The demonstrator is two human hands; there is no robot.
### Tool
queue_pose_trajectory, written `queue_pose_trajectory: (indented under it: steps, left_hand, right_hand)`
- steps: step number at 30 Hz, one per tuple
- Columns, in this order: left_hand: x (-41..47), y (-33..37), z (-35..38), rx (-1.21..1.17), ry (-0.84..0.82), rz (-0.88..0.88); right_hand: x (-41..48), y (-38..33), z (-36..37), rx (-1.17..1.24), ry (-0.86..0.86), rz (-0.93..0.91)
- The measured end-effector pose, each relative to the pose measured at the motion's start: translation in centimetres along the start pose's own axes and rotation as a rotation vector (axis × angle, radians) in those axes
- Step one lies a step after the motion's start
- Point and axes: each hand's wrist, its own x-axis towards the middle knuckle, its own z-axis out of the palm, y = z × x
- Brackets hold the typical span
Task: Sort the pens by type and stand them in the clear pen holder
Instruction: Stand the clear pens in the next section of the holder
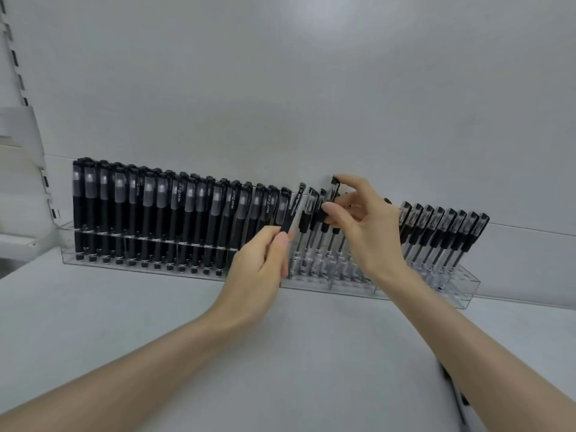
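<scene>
Leaning top-right | black pen (291,213), left hand (261,263) | clear pen (331,193), right hand (364,232)

1. Several of the black pens (179,198) standing in the left stretch of the clear pen holder (467,288) have white print running up the barrel. It reads like "TEST 2", and the smaller characters after it are too blurred to make out.
2. The slim black pen (291,213) pinched by the left hand (261,263) has a line of white lettering along its side, too soft to read.
3. Any marking on the black-capped pen (333,190) held by the right hand (367,232) is too small to tell.
</scene>
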Motion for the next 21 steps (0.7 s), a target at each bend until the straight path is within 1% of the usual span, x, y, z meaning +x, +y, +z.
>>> queue_pose_trajectory:
  steps: [3, 8, 10, 13, 15, 17, 21]
  left_hand:
    - [-0.3, -0.2, 0.2, -0.015, -0.043, -0.027]
    - [-0.2, -0.8, 0.3, 0.014, 0.022, -0.058]
    - [-0.2, -0.7, 0.3, 0.009, 0.016, -0.064]
    - [-0.6, -0.5, 0.4, -0.041, -0.037, -0.058]
    - [-0.7, -0.6, 0.7, -0.036, -0.064, -0.048]
    - [-0.9, -0.6, 1.0, -0.042, -0.088, -0.051]
    - [-1.2, -0.2, 1.7, -0.086, -0.205, -0.044]
  right_hand:
    - [0.3, 0.4, -0.1, -0.042, -0.078, 0.0]
    - [0.3, 0.8, -0.5, -0.108, -0.196, -0.013]
    - [0.1, 0.7, -0.5, -0.128, -0.194, -0.019]
    - [-0.1, 0.1, -0.8, -0.153, -0.176, -0.009]
    - [-0.6, -0.6, -1.3, -0.073, -0.154, 0.02]
    - [-1.4, -1.3, -1.4, 0.071, -0.188, 0.088]
    - [-2.3, -1.7, -1.4, 0.275, -0.16, 0.179]
